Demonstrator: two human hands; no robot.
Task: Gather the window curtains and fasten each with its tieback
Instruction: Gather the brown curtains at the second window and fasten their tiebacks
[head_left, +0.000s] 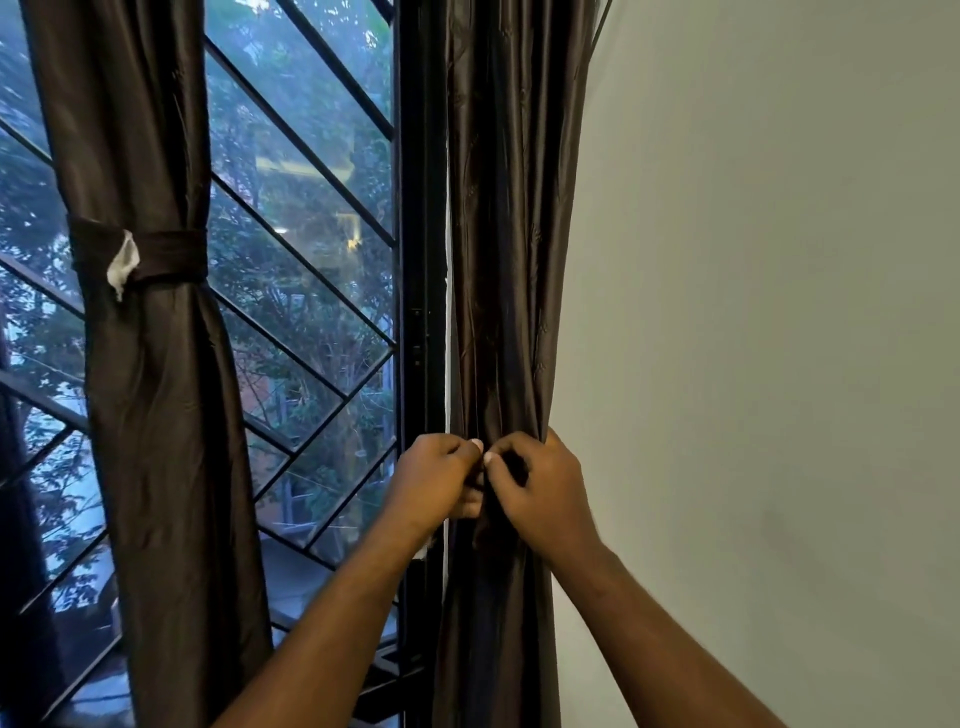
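Observation:
A dark brown curtain (506, 234) hangs gathered into a narrow bundle beside the wall. My left hand (439, 486) and my right hand (543, 491) meet at its front around waist height, fingers pinched together on the fabric and what appears to be its tieback; the band itself is hidden under my fingers. A second dark brown curtain (156, 389) hangs at the left, cinched by a matching tieback (161, 257) with a white tag (123, 262) sticking out.
The window (311, 260) behind has dark diagonal grille bars and a black vertical frame (421, 260) between the curtains. A plain pale wall (753, 312) fills the right side. Trees show outside.

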